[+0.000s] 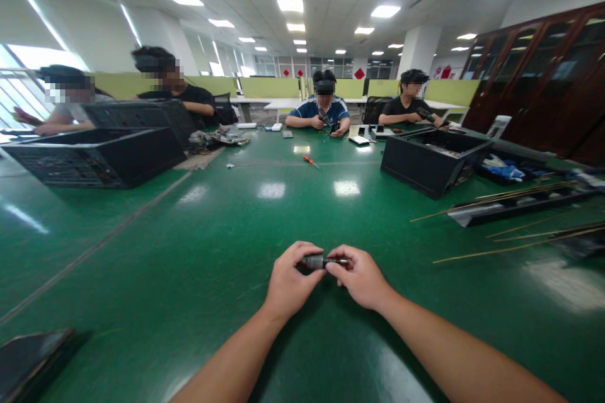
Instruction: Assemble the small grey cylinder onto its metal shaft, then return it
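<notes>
Pinching the thick grey end of a small cylindrical piece (314, 262), the left hand (290, 280) faces the right hand (363, 278), which grips the slim, darker shaft. The piece sits level above the near middle of the green table (227, 220); farther off lies an orange screwdriver (310, 161), handle to the left.

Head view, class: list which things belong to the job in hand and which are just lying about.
In hand:
dark grey cylindrical piece with slim metallic shaft, held by left hand and right hand

Apparently lying about:
orange-handled screwdriver
black box-shaped case at picture right
blue-and-white crumpled bundle
</notes>
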The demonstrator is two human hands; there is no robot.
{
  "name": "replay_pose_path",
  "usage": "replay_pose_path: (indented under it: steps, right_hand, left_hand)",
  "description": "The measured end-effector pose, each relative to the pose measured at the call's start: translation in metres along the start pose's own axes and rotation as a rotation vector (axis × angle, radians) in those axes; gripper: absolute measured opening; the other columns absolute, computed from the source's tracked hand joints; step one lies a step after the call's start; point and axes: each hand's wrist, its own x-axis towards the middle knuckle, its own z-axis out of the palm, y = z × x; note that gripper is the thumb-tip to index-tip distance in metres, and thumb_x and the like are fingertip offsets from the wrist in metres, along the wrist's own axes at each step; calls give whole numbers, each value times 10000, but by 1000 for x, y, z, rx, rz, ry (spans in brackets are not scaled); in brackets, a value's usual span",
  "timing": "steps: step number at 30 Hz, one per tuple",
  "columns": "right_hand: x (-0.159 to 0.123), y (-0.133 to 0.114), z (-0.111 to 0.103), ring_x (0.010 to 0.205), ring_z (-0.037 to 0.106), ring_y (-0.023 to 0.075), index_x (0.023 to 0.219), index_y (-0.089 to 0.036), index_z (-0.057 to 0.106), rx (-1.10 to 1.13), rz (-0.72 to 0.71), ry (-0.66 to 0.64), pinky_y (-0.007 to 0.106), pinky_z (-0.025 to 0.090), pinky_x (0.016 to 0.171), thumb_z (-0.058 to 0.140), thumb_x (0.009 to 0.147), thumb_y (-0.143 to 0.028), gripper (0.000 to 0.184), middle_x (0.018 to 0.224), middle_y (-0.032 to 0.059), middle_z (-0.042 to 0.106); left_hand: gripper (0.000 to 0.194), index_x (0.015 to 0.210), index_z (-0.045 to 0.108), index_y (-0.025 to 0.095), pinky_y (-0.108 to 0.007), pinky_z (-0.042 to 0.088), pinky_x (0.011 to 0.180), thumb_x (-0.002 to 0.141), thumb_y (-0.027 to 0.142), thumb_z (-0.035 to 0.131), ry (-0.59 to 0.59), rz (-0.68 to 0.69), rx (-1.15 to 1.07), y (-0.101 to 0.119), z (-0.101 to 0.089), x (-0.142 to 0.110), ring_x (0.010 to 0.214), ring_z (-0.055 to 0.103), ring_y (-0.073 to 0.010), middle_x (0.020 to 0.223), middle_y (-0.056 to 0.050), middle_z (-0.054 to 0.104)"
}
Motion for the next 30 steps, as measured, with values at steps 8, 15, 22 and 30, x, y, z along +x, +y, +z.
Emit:
replay_pose_path:
  steps: [8, 15, 22, 30]
  right_hand:
    - [0, 1, 0, 495, 549, 109, 918, -181, 651, -3, -2, 6, 237, 429, 478, 653, 803, -289, 159, 661, -13, 609]
    - [-1, -1, 0, 497, 549, 107, 919, -176, 636, -9, 2, 10, 232, 423, 479, 646, 798, -261, 148, 657, -17, 602]
    - [-2, -3, -1, 478, 536, 104, 918, -172, 623, 14, 20, 12, 223, 402, 456, 645, 791, -274, 165, 620, -28, 580]
    - [-3, -3, -1, 480, 534, 95, 934, -171, 611, 6, 39, 7, 211, 399, 461, 630, 785, -284, 188, 627, -37, 574]
  left_hand:
    - [208, 906, 695, 219, -270, 532, 700, 705, 166, 711, 18, 14, 12, 0, 0, -1, 853, 655, -183, 908, -37, 682]
    - [207, 904, 694, 215, -281, 527, 721, 706, 161, 716, 16, 23, 5, 1, 0, -1, 859, 651, -185, 919, -41, 678]
    - [225, 921, 693, 221, -266, 522, 716, 712, 139, 716, 22, 11, -3, -1, 0, -2, 874, 645, -178, 938, -37, 667]
    - [245, 919, 695, 216, -261, 514, 711, 696, 122, 731, 34, 6, -8, 1, 0, -2, 864, 639, -170, 926, -29, 666]
